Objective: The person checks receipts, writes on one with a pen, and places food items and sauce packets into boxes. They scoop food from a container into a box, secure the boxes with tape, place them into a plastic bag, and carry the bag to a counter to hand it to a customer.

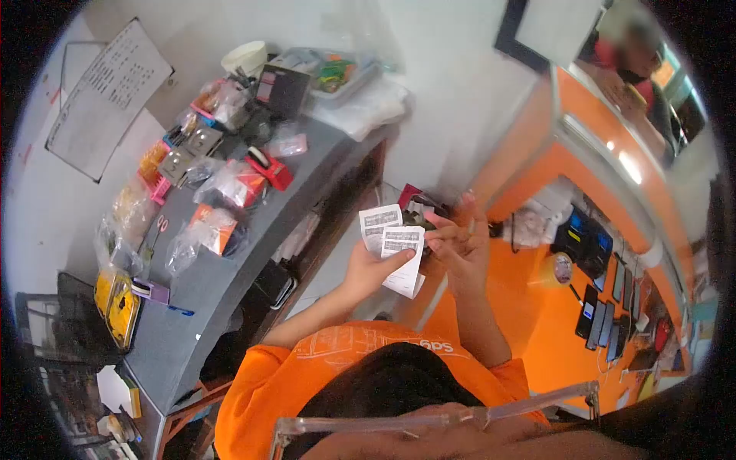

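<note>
We hold a small fan of paper slips [400,244] in front of our chest, in the gap between the two counters. Our left hand [366,272] carries them from below: its fingers are curled shut behind the paper and the thumb is pressed across the front slip, so the printed faces stay turned towards us and overlap only partly, which seems to be why each one can be read. Our right hand [462,249] meets the fan at its right edge. Its thumb and forefinger look closed on the front slip, while the other fingers stand loosely raised. A dark object [420,217] sits just behind the slips, but we cannot tell which hand, if either, has it. Held up in the air, the slips touch neither surface. To our left the grey counter [230,284] is crowded with plastic bags [218,226] and a red tape dispenser [270,167], with only a narrow bare strip along its near edge. To our right the orange counter [529,322] offers more open surface close to us. A tape roll [562,268] and a row of phones [598,314] lie further out towards its far side. Another person [636,61] stands well apart beyond that counter.
</note>
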The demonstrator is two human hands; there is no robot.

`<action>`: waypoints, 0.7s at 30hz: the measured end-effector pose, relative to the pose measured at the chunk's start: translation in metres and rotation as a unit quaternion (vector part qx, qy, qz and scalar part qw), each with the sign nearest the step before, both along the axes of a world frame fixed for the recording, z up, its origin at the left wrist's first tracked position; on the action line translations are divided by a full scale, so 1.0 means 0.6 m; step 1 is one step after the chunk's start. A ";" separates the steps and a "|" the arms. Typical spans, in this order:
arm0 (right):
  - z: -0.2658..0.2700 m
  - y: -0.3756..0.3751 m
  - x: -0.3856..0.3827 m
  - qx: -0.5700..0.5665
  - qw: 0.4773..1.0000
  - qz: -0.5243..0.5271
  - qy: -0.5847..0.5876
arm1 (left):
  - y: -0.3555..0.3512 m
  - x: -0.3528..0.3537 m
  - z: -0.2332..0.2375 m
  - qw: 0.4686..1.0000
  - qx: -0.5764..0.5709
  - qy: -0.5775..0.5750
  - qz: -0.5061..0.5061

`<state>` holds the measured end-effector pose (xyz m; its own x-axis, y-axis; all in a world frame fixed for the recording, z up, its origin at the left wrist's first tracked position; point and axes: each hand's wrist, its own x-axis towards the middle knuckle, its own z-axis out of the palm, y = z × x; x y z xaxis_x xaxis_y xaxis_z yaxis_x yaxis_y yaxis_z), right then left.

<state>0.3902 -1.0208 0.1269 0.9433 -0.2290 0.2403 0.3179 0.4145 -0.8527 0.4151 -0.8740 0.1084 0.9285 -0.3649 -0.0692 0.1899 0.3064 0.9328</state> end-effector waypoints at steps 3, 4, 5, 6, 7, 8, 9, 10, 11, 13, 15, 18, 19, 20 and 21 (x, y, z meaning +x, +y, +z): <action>0.006 0.089 0.056 -0.010 0.998 0.047 0.036 | 0.082 0.036 -0.008 1.000 0.012 -0.016 0.013; 0.006 0.118 0.075 -0.009 0.996 0.069 0.052 | 0.112 0.046 -0.011 1.000 0.011 -0.016 0.024; 0.004 0.148 0.091 -0.011 0.995 0.081 0.052 | 0.140 0.057 -0.016 0.999 0.002 -0.016 0.029; -0.001 0.178 0.109 -0.028 0.994 0.098 0.049 | 0.170 0.067 -0.017 0.999 -0.008 -0.019 0.035; -0.008 0.208 0.127 -0.045 0.991 0.116 0.044 | 0.201 0.075 -0.015 0.998 -0.009 -0.022 0.050; -0.013 0.237 0.152 -0.118 0.986 0.114 0.014 | 0.235 0.086 -0.002 0.997 0.010 -0.043 0.063; -0.015 0.267 0.169 -0.123 0.984 0.130 0.009 | 0.263 0.095 -0.001 0.995 0.022 -0.064 0.075; -0.015 0.295 0.180 -0.100 0.987 0.122 0.018 | 0.293 0.104 -0.011 0.993 0.077 -0.045 0.073; -0.015 0.321 0.188 -0.078 0.990 0.114 0.032 | 0.318 0.107 -0.009 0.992 0.075 -0.039 0.090; -0.018 0.358 0.206 -0.079 0.989 0.121 0.041 | 0.361 0.109 -0.007 0.977 0.177 -0.014 0.120; -0.008 0.388 0.228 -0.067 0.990 0.108 0.060 | 0.400 0.115 -0.029 0.970 0.200 -0.007 0.136; -0.017 0.410 0.268 -0.073 0.989 0.107 0.068 | 0.434 0.119 -0.052 0.968 0.206 -0.032 0.142; -0.018 0.415 0.281 -0.087 0.988 0.101 0.074 | 0.441 0.120 -0.055 0.969 0.195 -0.058 0.140; -0.021 0.420 0.294 -0.089 0.988 0.106 0.076 | 0.444 0.124 -0.056 0.969 0.194 -0.055 0.144; -0.025 0.424 0.307 -0.090 0.987 0.116 0.068 | 0.445 0.127 -0.055 0.978 0.149 -0.006 0.148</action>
